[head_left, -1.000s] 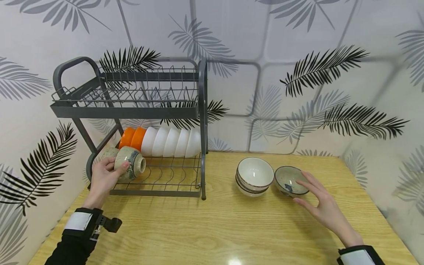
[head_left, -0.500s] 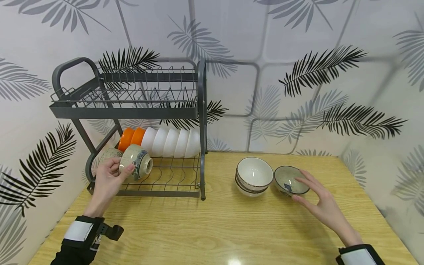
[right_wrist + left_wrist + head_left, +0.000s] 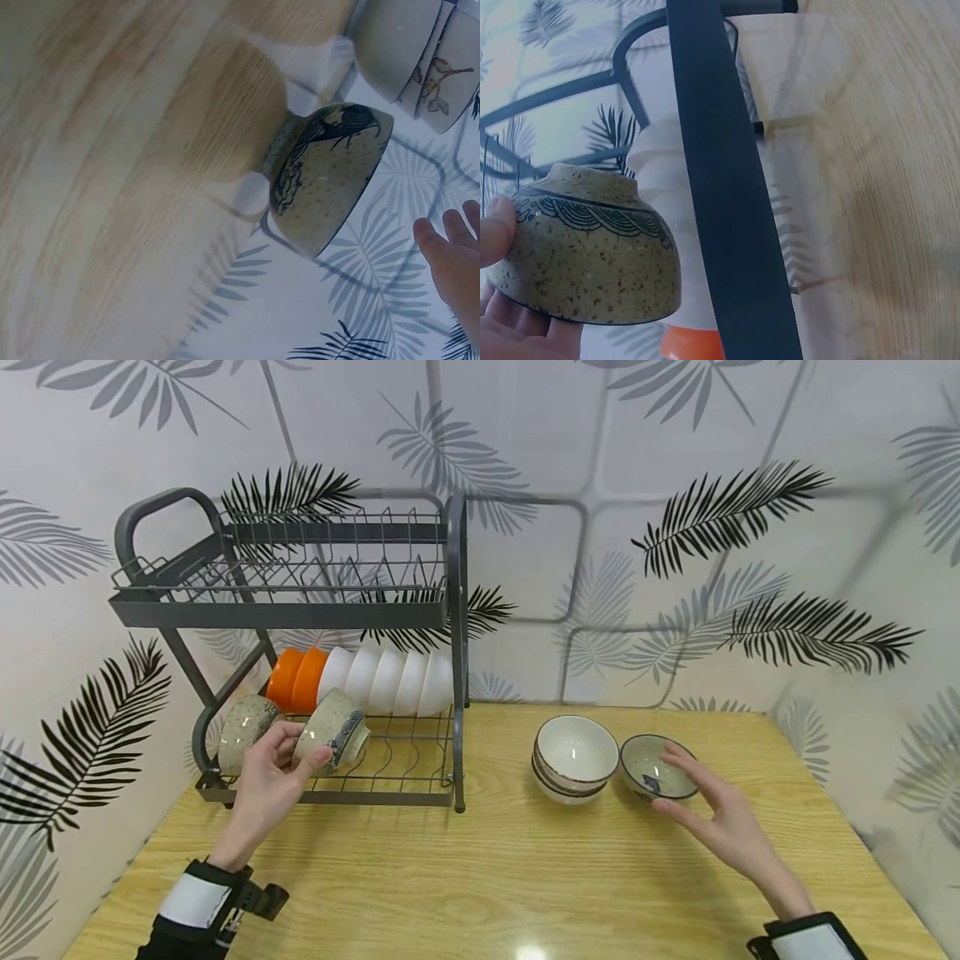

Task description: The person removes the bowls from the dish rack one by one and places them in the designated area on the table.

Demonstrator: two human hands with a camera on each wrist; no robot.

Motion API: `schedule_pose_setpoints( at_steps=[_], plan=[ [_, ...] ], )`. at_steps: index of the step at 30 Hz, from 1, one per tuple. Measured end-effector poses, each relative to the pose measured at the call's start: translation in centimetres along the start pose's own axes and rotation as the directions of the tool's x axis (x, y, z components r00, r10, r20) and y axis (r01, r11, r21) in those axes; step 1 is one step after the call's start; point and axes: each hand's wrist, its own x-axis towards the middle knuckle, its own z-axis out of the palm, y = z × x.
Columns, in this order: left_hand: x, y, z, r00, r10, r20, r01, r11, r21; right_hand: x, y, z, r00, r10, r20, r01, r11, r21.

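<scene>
My left hand (image 3: 272, 783) pinches a speckled beige bowl (image 3: 330, 731) between thumb and fingers, in front of the rack's lower tier. The bowl is tilted, its foot pointing right. In the left wrist view a dark blue wave band circles this bowl (image 3: 592, 251) near its foot. Another speckled bowl (image 3: 244, 731) sits on its side at the tier's left end. Over on the right, my right hand (image 3: 726, 827) hovers beside a speckled bowl (image 3: 654, 764) standing upright on the table. Its fingers are spread, and the right wrist view shows them apart from that bowl (image 3: 330, 176).
A dark two-tier dish rack (image 3: 285, 614) stands at the left. Its lower tier bears orange bowls (image 3: 307, 681) and several white bowls (image 3: 386, 683) in a row. A stack of cream bowls (image 3: 576, 756) stands on the wooden table (image 3: 480, 877), left of the upright speckled bowl.
My left hand has moved right and toward me with the speckled bowl, away from the other one at the rack's left end. My right hand has barely shifted.
</scene>
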Motion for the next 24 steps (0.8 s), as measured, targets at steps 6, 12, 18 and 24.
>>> schedule_pose_setpoints(
  at_steps=[6, 12, 18, 24],
  plan=[
    [-0.5, 0.6, 1.0, 0.996, 0.084, 0.019, -0.086, 0.994, 0.072, 0.3, -1.3, 0.6, 0.999, 0.005, 0.039, -0.006, 0.999, 0.038],
    [-0.8, 1.2, 2.0, 0.977, 0.209, 0.037, -0.212, 0.971, 0.107, 0.7, -2.6, 1.1, 0.998, 0.001, 0.068, -0.005, 0.998, 0.065],
    [-1.2, 1.9, 2.8, 0.951, 0.300, 0.075, -0.307, 0.943, 0.129, 1.0, -3.4, 1.8, 0.996, -0.053, 0.072, 0.043, 0.990, 0.132],
    [-1.7, 2.3, 3.7, 0.904, 0.414, 0.103, -0.425, 0.896, 0.127, 1.3, -4.2, 2.5, 0.987, -0.097, 0.125, 0.062, 0.964, 0.260]
  ],
)
